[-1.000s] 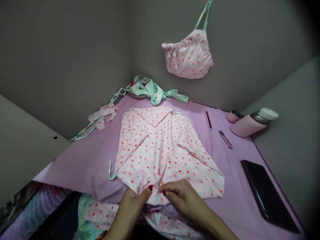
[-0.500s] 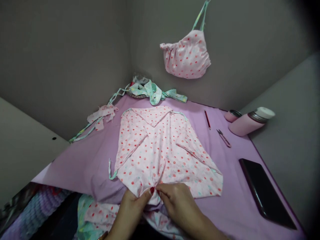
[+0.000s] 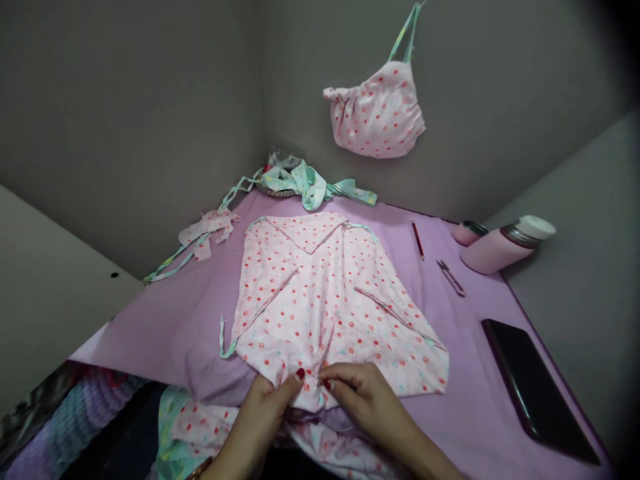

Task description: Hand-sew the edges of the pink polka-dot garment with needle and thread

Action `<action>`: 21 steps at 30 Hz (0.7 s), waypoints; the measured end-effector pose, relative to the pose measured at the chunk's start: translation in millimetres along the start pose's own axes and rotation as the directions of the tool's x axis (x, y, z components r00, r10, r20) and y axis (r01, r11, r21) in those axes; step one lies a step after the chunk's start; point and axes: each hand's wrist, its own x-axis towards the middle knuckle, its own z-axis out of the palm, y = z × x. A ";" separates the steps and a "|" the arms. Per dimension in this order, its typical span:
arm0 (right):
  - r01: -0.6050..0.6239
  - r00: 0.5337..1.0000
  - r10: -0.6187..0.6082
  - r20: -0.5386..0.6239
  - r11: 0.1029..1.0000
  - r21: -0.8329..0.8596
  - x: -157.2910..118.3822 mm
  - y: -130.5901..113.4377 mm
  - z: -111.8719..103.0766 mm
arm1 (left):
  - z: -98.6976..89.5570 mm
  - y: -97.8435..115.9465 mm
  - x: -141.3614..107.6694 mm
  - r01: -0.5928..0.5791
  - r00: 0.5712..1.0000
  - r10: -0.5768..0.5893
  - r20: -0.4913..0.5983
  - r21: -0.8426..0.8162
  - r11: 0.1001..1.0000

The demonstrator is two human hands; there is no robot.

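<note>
A pale pink garment (image 3: 320, 300) with red dots lies spread out in front of me, its near edge gathered up between my hands. My left hand (image 3: 273, 400) pinches that edge, thumb on top and the other fingers beneath the cloth. Just to its right, my right hand (image 3: 360, 393) has thumb and forefinger closed at the gathered edge; whether a pin or needle is between them is too small to tell. A thin green tie (image 3: 225, 343) sticks out from the garment's left side. More dotted and green cloth (image 3: 200, 423) hangs below the near table edge.
On the purple-covered table (image 3: 200, 347), to the right, lie a red pencil (image 3: 418, 241), thread snips (image 3: 451, 278) and a black phone (image 3: 537, 390). A pink flask (image 3: 505, 247) lies beside its cup (image 3: 469, 232). Green strips (image 3: 310, 187) sit behind; a dotted pouch (image 3: 377, 112) hangs on the wall.
My right hand has shifted slightly right, away from my left thumb, and its thumbnail now shows. The left hand keeps its pinch on the garment's edge. The view has moved a little.
</note>
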 end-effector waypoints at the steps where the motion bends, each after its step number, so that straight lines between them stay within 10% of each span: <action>1: -0.001 1.000 0.001 -0.001 1.000 0.014 0.4 0.8 -0.1 | 0.9 1.6 -0.5 0.020 1.000 -0.019 0.011 -0.036 0.999; 21: -0.015 1.000 0.014 -0.018 1.000 -0.018 4.6 0.5 5.9 | 2.6 -2.7 -1.9 0.046 0.999 -0.046 0.004 -0.005 0.999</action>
